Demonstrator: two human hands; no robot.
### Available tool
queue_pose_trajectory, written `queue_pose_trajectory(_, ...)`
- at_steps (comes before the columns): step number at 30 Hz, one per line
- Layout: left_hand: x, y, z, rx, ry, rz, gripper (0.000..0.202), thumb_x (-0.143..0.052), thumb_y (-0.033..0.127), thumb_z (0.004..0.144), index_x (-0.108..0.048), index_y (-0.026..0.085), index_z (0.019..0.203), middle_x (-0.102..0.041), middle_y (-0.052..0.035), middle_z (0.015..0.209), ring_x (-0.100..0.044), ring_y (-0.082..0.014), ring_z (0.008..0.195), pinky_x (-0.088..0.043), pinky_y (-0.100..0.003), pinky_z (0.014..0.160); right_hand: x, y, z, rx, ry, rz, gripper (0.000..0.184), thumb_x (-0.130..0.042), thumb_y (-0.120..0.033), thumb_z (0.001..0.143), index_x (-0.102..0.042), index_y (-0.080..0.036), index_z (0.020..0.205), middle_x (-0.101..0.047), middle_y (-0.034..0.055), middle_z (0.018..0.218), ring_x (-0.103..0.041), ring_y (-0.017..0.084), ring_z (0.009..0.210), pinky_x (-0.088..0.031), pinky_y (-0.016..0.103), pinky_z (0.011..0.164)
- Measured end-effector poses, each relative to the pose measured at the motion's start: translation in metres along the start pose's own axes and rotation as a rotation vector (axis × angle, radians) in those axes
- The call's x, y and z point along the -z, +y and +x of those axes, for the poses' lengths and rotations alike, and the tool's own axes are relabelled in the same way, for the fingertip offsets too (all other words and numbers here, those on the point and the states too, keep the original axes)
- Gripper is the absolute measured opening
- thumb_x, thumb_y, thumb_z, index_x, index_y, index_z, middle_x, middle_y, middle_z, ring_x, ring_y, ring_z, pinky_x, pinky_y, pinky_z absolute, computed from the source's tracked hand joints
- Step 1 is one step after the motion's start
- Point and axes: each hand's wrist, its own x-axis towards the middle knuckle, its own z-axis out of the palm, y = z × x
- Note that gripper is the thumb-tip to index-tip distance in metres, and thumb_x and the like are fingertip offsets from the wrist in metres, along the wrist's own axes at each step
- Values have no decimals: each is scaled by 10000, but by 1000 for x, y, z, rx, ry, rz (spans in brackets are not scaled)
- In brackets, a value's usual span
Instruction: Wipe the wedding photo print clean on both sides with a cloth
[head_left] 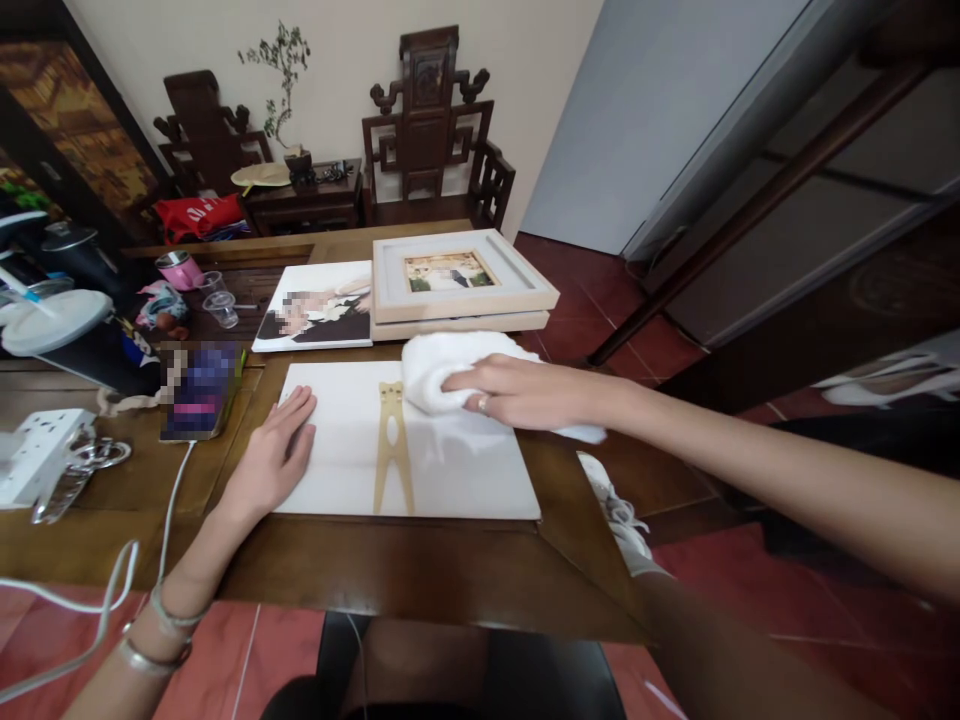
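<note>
Leftward, a red bag's (196,216) white lettering is too blurred to read; your left hand (274,455), thumb apart, gripping nothing, rests on the white board's (465,482) left edge; bare table (450,560) borders its front; your right hand (525,390), arm outstretched, clamps a white cloth (442,362) at its upper right.

The cloth (457,360) hides one corner of the white board (337,450), and the phone screen (201,392) is blurry
</note>
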Motion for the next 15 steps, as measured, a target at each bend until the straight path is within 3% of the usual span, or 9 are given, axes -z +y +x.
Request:
queue_pose_trajectory(3,1,0,0,5,1,-5,474,-413,410,964,-567,140,1322,-508,-147,1439,-424,-279,1375,-305,-521,1159,-24,4,13,81,72,-196,415,-465,-110,848,-631,-105,1228,-511,226,1402,-365,406,1367,-352,630,1030)
queue_pose_trajectory(6,0,0,0,5,2,-9,466,-414,403,965,-570,145,1320,-507,-143,1442,-419,-282,1377,-300,-517,1162,-48,-11,3,139,115,-317,396,-542,-121,816,-680,-138,1187,-299,219,1554,-182,489,1420,-228,741,1040)
queue_pose_trajectory(9,-1,-1,0,-2,8,-11,463,-416,390,964,-567,138,1322,-503,-149,1444,-417,-284,1379,-297,-508,1165,-57,-36,-23,176,60,-281,405,-585,-122,775,-705,-186,1157,-317,211,1547,-201,501,1410,-261,746,1027)
queue_pose_trajectory(11,-2,-1,-1,-8,15,-9,461,-417,383,964,-564,133,1322,-504,-153,1442,-419,-279,1377,-297,-505,1166,-52,-55,-45,191,16,-197,400,-595,-120,740,-720,-207,1110,-370,193,1525,-251,475,1406,-295,712,1041)
queue_pose_trajectory(15,-3,-2,0,-17,12,7,460,-412,372,965,-560,122,1322,-503,-163,1440,-417,-274,1379,-301,-509,1162,-24,-79,-73,183,-108,85,315,-532,-116,756,-723,-280,946,-637,72,1285,-551,299,1239,-461,466,1012)
